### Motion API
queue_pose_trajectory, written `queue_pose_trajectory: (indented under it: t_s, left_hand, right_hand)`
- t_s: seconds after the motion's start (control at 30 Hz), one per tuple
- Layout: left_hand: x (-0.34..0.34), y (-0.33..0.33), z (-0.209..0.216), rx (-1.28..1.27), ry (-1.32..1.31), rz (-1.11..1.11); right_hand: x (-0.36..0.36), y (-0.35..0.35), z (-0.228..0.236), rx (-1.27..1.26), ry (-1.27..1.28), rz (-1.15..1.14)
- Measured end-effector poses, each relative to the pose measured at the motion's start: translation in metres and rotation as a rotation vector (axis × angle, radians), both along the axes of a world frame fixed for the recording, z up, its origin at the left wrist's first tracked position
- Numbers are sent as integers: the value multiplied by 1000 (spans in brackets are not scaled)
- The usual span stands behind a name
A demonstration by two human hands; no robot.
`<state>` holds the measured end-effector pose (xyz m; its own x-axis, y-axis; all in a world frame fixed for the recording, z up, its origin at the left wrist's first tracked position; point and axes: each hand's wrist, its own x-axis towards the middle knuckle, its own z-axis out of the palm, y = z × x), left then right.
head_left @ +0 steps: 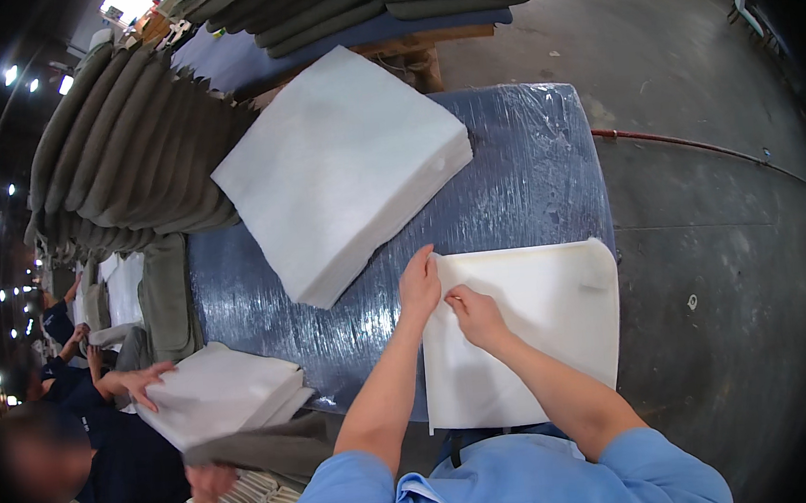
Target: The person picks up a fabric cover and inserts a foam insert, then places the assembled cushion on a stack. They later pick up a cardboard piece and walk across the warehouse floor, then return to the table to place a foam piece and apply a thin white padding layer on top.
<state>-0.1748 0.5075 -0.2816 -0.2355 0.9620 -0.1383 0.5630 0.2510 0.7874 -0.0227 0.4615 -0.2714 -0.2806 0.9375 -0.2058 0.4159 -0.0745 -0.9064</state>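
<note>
A flat white pad (540, 335) with one rounded far-right corner lies in front of me at the table's right end. At its far-left corner, my left hand (420, 288) has its fingers closed on the pad's edge. My right hand (478, 317) is over the pad near the same left edge, its thumb and fingers pinched together. Whatever those fingertips hold, if anything, is too small to make out.
The table (528, 168) is wrapped in clear film over blue. A thick stack of white batting sheets (340, 153) sits beyond my hands. Folded grey-green padded pieces (124, 140) are piled at the left. A co-worker (127, 448) handles a smaller white stack (221, 390) nearby.
</note>
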Motion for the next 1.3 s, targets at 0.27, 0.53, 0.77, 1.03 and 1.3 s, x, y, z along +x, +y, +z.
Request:
queue_pose_trajectory:
  t_s: [0.27,0.53,0.77,1.03,1.3]
  left_hand:
    - [-36,35,-31,-601,-882,83]
    - [-61,42,-22,-261,-867,27]
    - [-44,13,-39,-432,-922,56]
    - [-35,9,-22,-313,-442,-28]
    - [28,-13,-30,-30,687,-256]
  right_hand:
    - [-21,18,-29,-118,-258,75]
    - [-22,25,-36,-64,-278,77]
    - [-27,18,-31,-108,-283,79]
    - [-16,12,-30,-22,-140,79]
    - [90,-94,13,-257,-18,26]
